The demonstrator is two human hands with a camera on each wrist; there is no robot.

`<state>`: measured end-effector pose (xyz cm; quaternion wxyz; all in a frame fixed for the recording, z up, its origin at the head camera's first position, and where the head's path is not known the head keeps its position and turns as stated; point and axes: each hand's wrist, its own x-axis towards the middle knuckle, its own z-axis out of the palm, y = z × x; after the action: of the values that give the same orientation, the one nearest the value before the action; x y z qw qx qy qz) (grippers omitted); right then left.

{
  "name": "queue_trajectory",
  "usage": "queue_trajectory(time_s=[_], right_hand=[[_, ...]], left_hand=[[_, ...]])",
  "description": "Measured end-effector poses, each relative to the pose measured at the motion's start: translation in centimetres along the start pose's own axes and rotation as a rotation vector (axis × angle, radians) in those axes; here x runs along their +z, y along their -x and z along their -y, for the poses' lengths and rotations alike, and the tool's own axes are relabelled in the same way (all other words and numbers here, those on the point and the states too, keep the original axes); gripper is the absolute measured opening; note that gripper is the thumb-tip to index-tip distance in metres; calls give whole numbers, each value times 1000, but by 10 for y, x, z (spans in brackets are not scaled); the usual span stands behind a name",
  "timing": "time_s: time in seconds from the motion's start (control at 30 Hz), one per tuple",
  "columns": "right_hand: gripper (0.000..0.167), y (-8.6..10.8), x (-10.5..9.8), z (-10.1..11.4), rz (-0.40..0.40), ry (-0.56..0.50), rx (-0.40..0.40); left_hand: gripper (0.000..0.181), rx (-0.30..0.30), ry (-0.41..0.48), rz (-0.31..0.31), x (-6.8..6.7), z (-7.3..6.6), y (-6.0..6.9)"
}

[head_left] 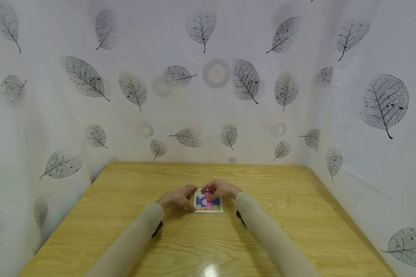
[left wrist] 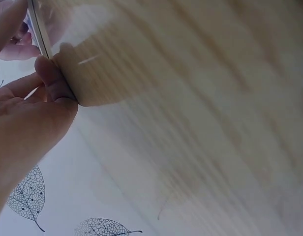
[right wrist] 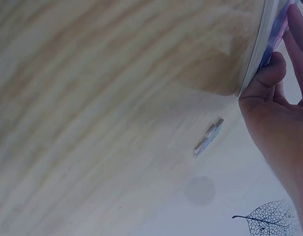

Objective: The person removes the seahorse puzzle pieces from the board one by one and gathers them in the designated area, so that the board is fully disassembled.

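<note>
A small square jigsaw puzzle [head_left: 202,201] in a white frame lies on the wooden table, with a pink figure on a blue ground. My left hand [head_left: 178,197] holds the frame at its left side, with the thumb near the lower left corner and the fingers near the upper one. My right hand [head_left: 222,189] reaches over the top of the puzzle, with thumb and index finger pinching at a pink puzzle piece, largely covered by the fingers. In the right wrist view, a loose flat piece [right wrist: 209,137] lies on the table beyond the frame.
The wooden table [head_left: 124,184] stretches around the puzzle. White curtains [head_left: 215,104] with dark leaf prints stand behind the table and at both sides. Small dark specks [head_left: 284,227] show on the table right of the right forearm.
</note>
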<state>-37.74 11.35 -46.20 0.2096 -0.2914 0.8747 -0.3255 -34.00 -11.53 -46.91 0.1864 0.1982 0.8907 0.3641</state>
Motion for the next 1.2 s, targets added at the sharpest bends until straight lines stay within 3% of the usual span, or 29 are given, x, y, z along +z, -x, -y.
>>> queue_trajectory(time_s=[0.23,0.6,1.2], right_hand=[[41,-3,-2,4,2,-1,16],[40,-4,-1,5,-6,-55,29],[44,0,2,5,-29,-37,0]], left_hand=[[86,20,8,-10,-5,-2,1],[87,6,26,-9,-3,-1,-1],[88,-24,18,-1,-1,-4,0]])
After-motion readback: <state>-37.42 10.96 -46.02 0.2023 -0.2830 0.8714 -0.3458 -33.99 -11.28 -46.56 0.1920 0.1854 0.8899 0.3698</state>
